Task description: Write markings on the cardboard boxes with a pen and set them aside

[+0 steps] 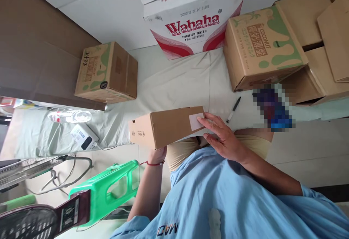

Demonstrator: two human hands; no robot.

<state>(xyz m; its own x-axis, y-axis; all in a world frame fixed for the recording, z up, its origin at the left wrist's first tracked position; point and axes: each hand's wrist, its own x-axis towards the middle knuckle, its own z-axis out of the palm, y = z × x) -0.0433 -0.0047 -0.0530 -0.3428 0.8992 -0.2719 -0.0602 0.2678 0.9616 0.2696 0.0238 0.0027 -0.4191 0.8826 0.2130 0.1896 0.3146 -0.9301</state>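
A long brown cardboard box [174, 128] is held tilted above the front edge of the cloth-covered table. My left hand [159, 154] grips it from below at its left part, with the fingers hidden behind the box. Against the right end rests my right hand [220, 137], its fingers stretched out and apart, one fingertip touching a white label [196, 121] on the box. Small dark print shows on the box's left end. To the right of my right hand, a black pen [233, 109] lies on the cloth.
Coconut cartons stand at left [109, 73] and right [264, 46], with a white Wahaha carton [195, 24] between. A blurred-out item [274, 106] lies at right. At left are a bottle [69, 116], a white device [84, 137], a green stool [109, 184] and a fan [29, 221].
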